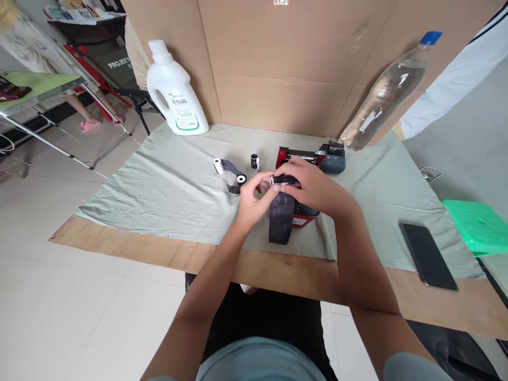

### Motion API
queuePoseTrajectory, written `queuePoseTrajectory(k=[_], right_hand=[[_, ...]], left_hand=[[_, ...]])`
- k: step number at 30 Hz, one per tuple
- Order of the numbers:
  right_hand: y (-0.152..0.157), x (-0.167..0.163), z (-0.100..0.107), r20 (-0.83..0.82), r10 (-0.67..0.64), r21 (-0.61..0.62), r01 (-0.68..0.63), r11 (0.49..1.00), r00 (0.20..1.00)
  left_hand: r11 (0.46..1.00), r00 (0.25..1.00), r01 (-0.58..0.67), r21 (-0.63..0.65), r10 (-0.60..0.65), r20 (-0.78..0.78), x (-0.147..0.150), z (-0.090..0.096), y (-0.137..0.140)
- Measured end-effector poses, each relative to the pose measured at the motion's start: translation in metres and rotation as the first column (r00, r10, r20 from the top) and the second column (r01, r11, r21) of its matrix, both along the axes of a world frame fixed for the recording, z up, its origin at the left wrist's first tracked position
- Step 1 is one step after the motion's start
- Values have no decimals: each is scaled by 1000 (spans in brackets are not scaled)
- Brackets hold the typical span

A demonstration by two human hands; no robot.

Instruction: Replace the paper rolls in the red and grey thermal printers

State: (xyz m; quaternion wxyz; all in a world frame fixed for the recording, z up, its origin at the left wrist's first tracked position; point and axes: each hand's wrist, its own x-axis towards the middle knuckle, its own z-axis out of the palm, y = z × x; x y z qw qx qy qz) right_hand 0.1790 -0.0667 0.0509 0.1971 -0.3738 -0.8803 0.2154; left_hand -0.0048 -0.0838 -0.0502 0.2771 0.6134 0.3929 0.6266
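Wrinkled grey-green cloth (pixel 178 196) covers most of a flat wooden board (pixel 130 246), whose bare, grainy edge shows along the near side, while creased brown cardboard (pixel 278 100) stands upright at the far side. Above the middle of the cloth, the person's two hands meet at a glossy black film roll (pixel 286 180), held roughly level, with a strip of thin, dark film (pixel 281 222) hanging from it toward the near edge. The right hand (pixel 311 185) pinches the roll between its thumb below and curled fingers above; the left hand (pixel 256 197) has its thumb and forefinger closed about the roll's left end, its other fingers loosely bent. Partly hidden behind and beneath them sits a boxy red-and-black device (pixel 335 159) of hard plastic. Left of the hands lie a loose ribbon on two white cores (pixel 230 166) and a small black cylinder (pixel 254 161). A matte white detergent jug (pixel 177 98) stands far left, a clear, blue-capped bottle (pixel 391 95) far right, and a smooth black phone (pixel 427 256) lies near right.
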Motion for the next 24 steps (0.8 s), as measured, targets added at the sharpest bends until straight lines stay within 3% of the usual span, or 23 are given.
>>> queuePoseTrajectory(k=[4, 10, 16, 24], right_hand=[[7, -7, -10, -127, -2, -20, -1, 1000, 992], [18, -7, -16, -289, -17, -247, -58, 967, 957], [21, -6, -17, -371, 19, -251, -120, 960, 929], [26, -3, -20, -330, 2, -259, -93, 962, 944]], left_hand=[[999, 998, -47, 5, 46, 42, -1, -4, 3], [998, 984, 5, 57, -15, 176, -6, -13, 13], [996, 963, 93, 11, -93, 254, -2, -20, 17], [997, 977, 57, 53, -67, 202, 4, -33, 17]])
